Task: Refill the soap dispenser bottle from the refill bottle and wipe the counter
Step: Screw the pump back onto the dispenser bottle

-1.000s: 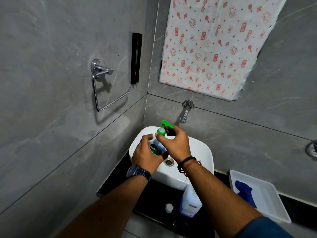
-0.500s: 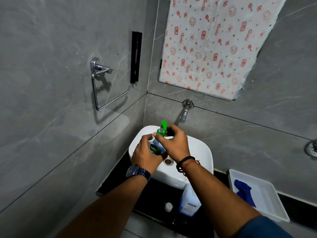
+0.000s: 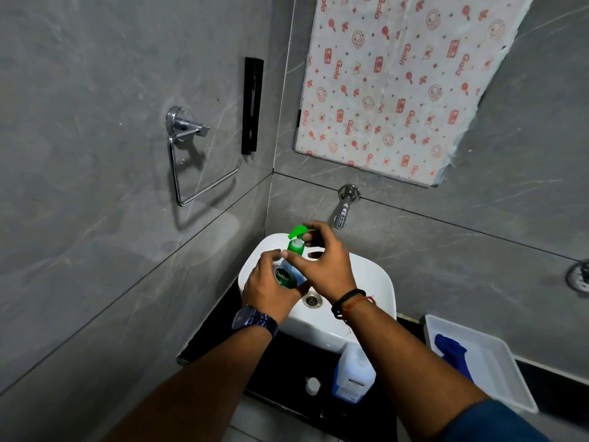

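Observation:
Over the white basin (image 3: 376,282), my left hand (image 3: 267,288) grips the body of the soap dispenser bottle (image 3: 288,277), clear with a green Dettol label. Its green pump top (image 3: 296,239) points left. My right hand (image 3: 322,263) has thumb and fingertips pinched on the green pump collar, the other fingers spread behind the pump head. The refill bottle (image 3: 352,374), pale blue with a white label, stands uncapped on the black counter (image 3: 220,330) in front of the basin. Its white cap (image 3: 313,385) lies just left of it.
A white tray (image 3: 497,378) at the right holds a blue cloth (image 3: 454,355). A chrome tap (image 3: 343,207) juts from the grey tiled wall above the basin. A chrome towel ring (image 3: 191,161) and a black bracket (image 3: 252,105) hang on the left wall.
The green pump head has turned: it pointed right a second ago, stood edge-on half a second ago, and now points left. My right fingers have shifted around the collar. The left hand has stayed put.

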### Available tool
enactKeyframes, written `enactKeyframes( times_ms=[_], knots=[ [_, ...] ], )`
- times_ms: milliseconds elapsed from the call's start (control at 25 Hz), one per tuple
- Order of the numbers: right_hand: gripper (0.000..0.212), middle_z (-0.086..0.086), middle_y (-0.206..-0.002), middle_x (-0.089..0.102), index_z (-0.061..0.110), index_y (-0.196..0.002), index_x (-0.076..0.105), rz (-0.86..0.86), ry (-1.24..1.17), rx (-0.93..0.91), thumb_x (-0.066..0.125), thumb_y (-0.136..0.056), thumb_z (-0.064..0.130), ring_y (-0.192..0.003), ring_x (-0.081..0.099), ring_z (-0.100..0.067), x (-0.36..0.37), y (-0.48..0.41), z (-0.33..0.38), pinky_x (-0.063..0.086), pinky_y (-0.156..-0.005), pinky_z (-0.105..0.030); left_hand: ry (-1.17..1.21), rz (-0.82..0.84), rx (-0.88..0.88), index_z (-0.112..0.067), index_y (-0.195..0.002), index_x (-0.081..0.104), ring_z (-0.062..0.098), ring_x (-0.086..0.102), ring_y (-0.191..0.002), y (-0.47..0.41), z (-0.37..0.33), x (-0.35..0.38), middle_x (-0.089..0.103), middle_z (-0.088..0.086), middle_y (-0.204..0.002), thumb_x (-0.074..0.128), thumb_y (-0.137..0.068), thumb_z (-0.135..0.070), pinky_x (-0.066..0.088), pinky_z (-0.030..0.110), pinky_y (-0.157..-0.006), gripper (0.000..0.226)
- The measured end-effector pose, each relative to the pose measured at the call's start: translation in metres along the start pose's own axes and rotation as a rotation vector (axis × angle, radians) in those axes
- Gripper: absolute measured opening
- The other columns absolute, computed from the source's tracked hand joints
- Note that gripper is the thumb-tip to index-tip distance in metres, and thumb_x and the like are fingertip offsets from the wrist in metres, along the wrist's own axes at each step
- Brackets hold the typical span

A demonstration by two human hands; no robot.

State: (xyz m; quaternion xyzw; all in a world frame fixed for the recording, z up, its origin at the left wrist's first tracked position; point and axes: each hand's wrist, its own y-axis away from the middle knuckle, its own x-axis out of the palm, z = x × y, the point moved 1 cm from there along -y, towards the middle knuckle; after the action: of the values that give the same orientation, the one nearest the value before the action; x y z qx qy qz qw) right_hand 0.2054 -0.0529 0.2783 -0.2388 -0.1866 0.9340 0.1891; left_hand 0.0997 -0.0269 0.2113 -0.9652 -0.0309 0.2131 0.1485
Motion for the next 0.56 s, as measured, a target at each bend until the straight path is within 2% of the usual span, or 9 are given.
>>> enactKeyframes(
  times_ms=[120, 280, 360, 560],
  knots=[
    [0.050, 0.004, -0.095, 0.064, 0.022, -0.111, 0.058, 0.019, -0.033, -0.048, 0.081, -0.068, 0.015, -0.090, 0.060, -0.007, -0.004, -0.005, 0.004, 0.052, -0.073, -0.021, -0.019, -0.020, 0.000, -0.023, -0.112, 0.047, 0.028, 0.060, -0.098, -0.002, 0.001, -0.001, 0.064, 0.004, -0.109, 0.086, -0.046, -0.045, 0.049, 0.035, -0.074, 0.079],
    [0.043, -0.004, -0.089, 0.066, 0.016, -0.108, 0.059, 0.068, -0.071, -0.016, 0.073, -0.072, -0.001, -0.083, 0.064, -0.014, -0.001, -0.011, 0.003, 0.056, -0.076, -0.032, -0.014, -0.036, 0.011, -0.022, -0.111, 0.047, 0.028, 0.060, -0.098, -0.004, 0.000, -0.002, 0.063, 0.005, -0.110, 0.087, -0.047, -0.043, 0.050, 0.036, -0.075, 0.079],
    [0.044, -0.005, -0.090, 0.066, 0.016, -0.111, 0.057, 0.083, -0.097, 0.009, 0.068, -0.074, -0.005, -0.083, 0.065, -0.014, 0.000, -0.013, 0.000, 0.056, -0.078, -0.033, -0.021, -0.045, 0.019, -0.022, -0.111, 0.047, 0.028, 0.060, -0.098, -0.005, 0.000, -0.002, 0.063, 0.004, -0.110, 0.088, -0.047, -0.042, 0.049, 0.035, -0.075, 0.078],
    [0.051, 0.008, -0.100, 0.065, 0.023, -0.114, 0.056, 0.100, -0.039, -0.063, 0.072, -0.070, 0.003, -0.090, 0.062, -0.007, 0.000, -0.011, 0.003, 0.054, -0.078, -0.027, -0.028, -0.055, 0.023, -0.022, -0.111, 0.047, 0.027, 0.060, -0.098, -0.006, 0.006, -0.001, 0.063, 0.003, -0.111, 0.087, -0.047, -0.044, 0.050, 0.035, -0.076, 0.079]
  ],
)
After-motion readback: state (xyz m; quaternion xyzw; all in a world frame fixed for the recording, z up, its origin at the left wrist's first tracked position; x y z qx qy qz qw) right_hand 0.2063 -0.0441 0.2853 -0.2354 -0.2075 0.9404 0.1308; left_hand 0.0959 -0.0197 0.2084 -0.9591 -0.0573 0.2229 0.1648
